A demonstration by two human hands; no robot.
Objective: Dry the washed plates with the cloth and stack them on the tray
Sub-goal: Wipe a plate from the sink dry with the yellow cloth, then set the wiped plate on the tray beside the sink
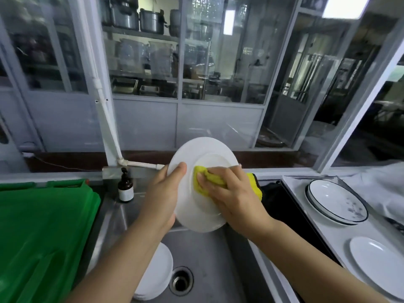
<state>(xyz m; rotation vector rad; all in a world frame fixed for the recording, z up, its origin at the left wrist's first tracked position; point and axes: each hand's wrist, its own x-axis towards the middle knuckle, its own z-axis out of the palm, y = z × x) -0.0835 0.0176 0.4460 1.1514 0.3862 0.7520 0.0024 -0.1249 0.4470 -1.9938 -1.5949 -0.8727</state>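
My left hand (162, 197) grips the rim of a round, glossy white plate (188, 206), tilted above the steel sink (209, 254); my right hand (231, 191) presses a nubby yellow cloth (207, 178) on its underside. More white plates (157, 274) lie stacked in the sink.

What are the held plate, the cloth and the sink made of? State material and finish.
Held plate: probably glazed ceramic; plain white, smooth, softly glossy. Cloth: looks like yellow microfibre or terry; fuzzy, bunched under the right hand. Sink: stainless steel by its look; grey, brushed, dull reflections.
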